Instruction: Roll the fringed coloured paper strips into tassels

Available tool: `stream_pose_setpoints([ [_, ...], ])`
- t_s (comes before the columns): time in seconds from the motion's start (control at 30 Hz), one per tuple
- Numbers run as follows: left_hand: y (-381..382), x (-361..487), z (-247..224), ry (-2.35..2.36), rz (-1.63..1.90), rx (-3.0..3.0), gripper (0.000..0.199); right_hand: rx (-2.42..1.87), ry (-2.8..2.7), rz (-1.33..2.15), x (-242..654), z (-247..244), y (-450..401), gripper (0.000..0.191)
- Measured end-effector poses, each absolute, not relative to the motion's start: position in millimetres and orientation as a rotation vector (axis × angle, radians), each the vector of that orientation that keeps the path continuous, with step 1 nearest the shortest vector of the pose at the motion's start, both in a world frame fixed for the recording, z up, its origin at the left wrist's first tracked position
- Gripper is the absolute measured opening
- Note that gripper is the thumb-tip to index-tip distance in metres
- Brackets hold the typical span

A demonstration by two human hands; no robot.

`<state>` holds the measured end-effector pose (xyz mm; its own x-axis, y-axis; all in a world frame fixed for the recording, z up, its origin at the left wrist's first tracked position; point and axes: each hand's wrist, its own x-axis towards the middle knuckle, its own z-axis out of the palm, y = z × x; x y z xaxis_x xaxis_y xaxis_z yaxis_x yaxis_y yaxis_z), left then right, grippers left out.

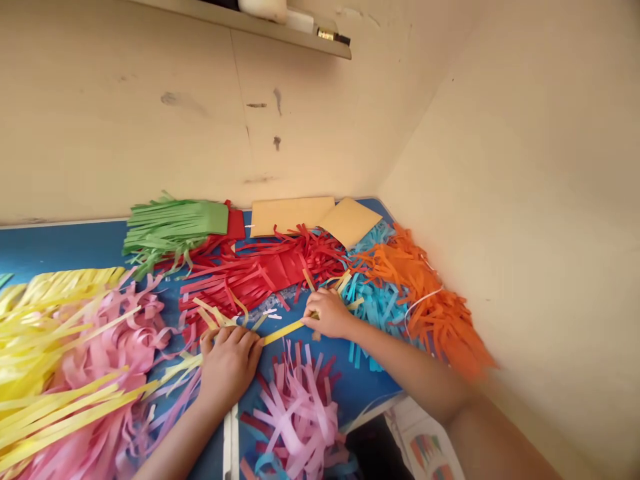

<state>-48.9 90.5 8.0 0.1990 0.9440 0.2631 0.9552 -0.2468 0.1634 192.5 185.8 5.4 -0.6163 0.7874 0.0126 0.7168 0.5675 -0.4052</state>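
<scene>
A narrow yellow paper strip (283, 332) is stretched between my two hands, low over the blue table. My left hand (231, 360) is closed on its left end, fingers curled with the knuckles up. At the right end, my right hand (330, 315) pinches the strip between thumb and fingers. Pale yellow fringe ends (213, 315) stick out beyond my left fingers, and more show past my right hand. Just behind both hands lies a heap of red fringed paper (275, 270). Pink and red cut strips (303, 417) form a bunch in front of them.
Yellow fringe (45, 373) and pink fringe (107, 333) cover the left of the blue table (75, 247). Green fringe (175, 227) and yellow-orange paper sheets (293, 215) lie by the wall. Blue (375, 303) and orange fringe (425, 300) lie right. A shelf (300, 37) hangs above.
</scene>
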Motion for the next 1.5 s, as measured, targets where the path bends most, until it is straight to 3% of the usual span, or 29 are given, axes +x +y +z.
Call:
stream_pose_setpoints([
  [0.17, 95.0, -46.1, 11.0, -1.927, -0.438, -2.407, 0.031, -1.351, -2.629, 0.5, 184.8, 10.3, 187.4, 0.02],
  [0.27, 95.6, -47.3, 13.1, -1.886, -0.444, -2.417, 0.023, -1.289, -2.657, 0.43, 186.0, 15.8, 183.5, 0.011],
  [0.5, 92.3, -46.4, 17.2, -1.515, -0.468, -2.496, 0.028, -0.555, -2.785, -0.026, 189.0, 8.5, 175.7, 0.019],
  [0.63, 95.0, -38.7, 18.6, -1.516, -0.528, -2.461, 0.021, -0.596, -2.809, -0.086, 181.6, 8.9, 180.3, 0.024],
  [0.83, 100.0, -37.6, 13.6, -1.515, -0.565, -2.415, 0.027, -0.707, -2.747, -0.073, 168.7, 16.4, 173.2, 0.014],
  [0.93, 95.0, -43.2, 8.0, -1.471, -0.553, -2.453, 0.028, -0.647, -2.73, -0.122, 169.6, 6.5, 167.8, 0.022],
  [1.07, 84.6, -53.7, 1.6, -1.473, -0.557, -2.506, 0.031, -0.642, -2.705, 0.008, 188.3, -9.0, 170.2, 0.021],
  [1.2, 82.7, -62.6, -8.4, -1.631, -0.735, -2.589, 0.03, -0.829, -2.661, 0.352, 202.4, -12.2, 177.8, 0.006],
  [1.27, 85.5, -65.3, -14.2, -1.738, -0.824, -2.597, 0.032, -0.943, -2.6, 0.492, 203.0, -9.7, 180.9, 0.008],
  [1.5, 89.1, -59.9, -14.5, -1.888, -0.759, -2.545, 0.038, -1.043, -2.574, 0.572, 197.0, 0.0, 181.2, 0.011],
])
